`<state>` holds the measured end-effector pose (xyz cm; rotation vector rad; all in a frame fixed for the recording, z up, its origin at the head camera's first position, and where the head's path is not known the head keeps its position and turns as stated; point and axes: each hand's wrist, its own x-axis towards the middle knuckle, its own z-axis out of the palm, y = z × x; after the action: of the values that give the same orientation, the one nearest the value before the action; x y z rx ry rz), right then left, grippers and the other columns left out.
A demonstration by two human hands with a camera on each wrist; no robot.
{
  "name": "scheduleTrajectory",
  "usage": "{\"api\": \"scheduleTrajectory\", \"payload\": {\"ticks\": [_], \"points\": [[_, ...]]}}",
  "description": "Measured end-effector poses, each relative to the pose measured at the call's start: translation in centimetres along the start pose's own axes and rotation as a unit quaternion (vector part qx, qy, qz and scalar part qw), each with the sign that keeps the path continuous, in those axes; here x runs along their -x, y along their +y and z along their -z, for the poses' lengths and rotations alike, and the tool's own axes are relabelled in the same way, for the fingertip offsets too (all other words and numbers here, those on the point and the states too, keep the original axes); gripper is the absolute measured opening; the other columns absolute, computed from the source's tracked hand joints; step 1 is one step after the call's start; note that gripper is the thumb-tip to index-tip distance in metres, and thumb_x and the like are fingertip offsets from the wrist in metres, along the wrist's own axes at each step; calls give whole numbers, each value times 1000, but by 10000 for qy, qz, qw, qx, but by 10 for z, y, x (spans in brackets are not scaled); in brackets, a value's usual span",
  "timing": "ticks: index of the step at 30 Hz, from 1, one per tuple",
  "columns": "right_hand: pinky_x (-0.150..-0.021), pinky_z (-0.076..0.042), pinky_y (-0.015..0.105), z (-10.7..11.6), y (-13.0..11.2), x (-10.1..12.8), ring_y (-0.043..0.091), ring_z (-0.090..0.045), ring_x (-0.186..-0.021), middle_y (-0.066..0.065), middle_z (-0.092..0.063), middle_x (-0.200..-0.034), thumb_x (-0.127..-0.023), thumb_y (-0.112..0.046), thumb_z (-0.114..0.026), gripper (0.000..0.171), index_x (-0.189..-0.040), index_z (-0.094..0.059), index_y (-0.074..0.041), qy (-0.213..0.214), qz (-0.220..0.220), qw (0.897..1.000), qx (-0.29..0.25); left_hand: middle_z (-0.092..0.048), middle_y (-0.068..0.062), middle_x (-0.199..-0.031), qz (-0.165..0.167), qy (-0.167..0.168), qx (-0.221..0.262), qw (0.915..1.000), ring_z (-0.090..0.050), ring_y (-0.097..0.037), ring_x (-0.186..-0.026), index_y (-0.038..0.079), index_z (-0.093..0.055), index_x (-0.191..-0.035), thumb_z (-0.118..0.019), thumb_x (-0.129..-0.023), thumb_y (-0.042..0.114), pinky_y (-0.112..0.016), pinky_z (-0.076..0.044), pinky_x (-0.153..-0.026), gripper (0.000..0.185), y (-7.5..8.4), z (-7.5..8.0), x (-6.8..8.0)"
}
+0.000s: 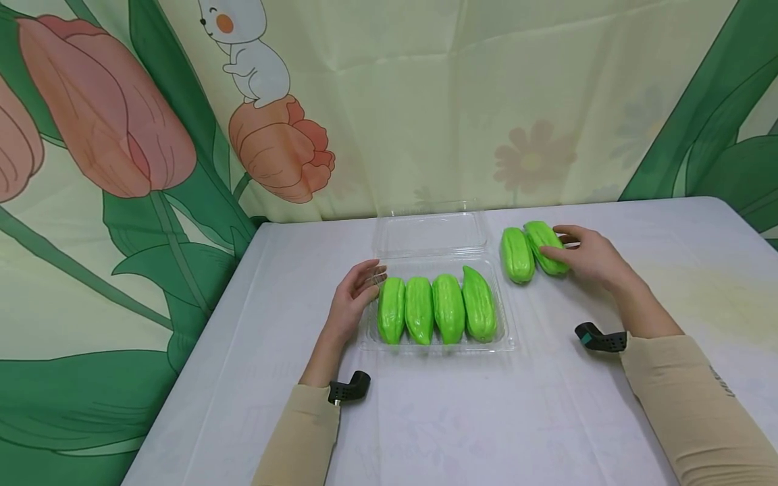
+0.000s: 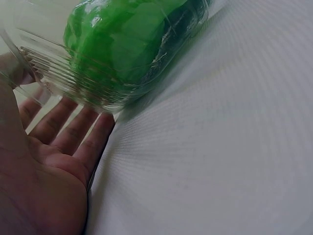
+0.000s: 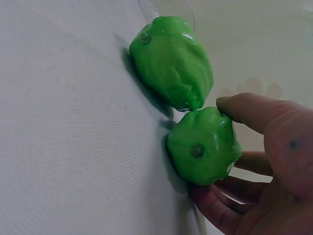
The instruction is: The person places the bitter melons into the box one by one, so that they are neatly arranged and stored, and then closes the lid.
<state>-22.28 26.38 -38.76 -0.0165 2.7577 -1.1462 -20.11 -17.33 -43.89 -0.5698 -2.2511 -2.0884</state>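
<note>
A clear plastic clamshell tray [image 1: 506,339] lies open on the white table, and several bright green ridged gourds [image 1: 448,309] lie side by side in it. My left hand [image 1: 367,282] rests with relaxed fingers [image 2: 66,128] against the tray's left wall [image 2: 54,73], where a gourd [image 2: 127,39] shows through the plastic. Two more gourds lie on the table to the right of the tray. My right hand [image 1: 556,244] grips the right one [image 3: 203,147] between thumb [image 3: 249,110] and fingers. The other loose gourd [image 1: 517,254] lies just beside it, close or touching.
The tray's clear lid [image 1: 431,233] lies folded back flat behind it. A printed tulip curtain [image 1: 182,135] hangs right behind the table's far edge. The table's left edge [image 1: 200,337] runs diagonally. White cloth [image 1: 486,418] covers the near part.
</note>
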Motion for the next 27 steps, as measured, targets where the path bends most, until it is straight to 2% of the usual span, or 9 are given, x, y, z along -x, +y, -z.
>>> {"api": "scheduleTrajectory", "payload": {"ticks": [13, 27], "points": [[-101, -40, 62, 7, -2, 2, 52, -37, -134, 37, -36, -146, -97, -48, -62, 88, -155, -25, 7, 157, 59, 9998, -109, -55, -23, -140, -6, 23, 7, 10000, -55, -36, -129, -6, -44, -145, -52, -97, -2, -32, -46, -104, 49, 2, 0, 2], [-102, -38, 65, 12, -17, 10, 52, -36, -134, 35, -35, -149, -95, -50, -64, 91, -158, -23, 2, 421, 81, 9984, -361, -54, -27, -140, -54, -9, 76, 10000, -54, -40, -129, -6, -44, -145, -52, -98, -5, -33, -46, -104, 48, 2, 0, 2]]}}
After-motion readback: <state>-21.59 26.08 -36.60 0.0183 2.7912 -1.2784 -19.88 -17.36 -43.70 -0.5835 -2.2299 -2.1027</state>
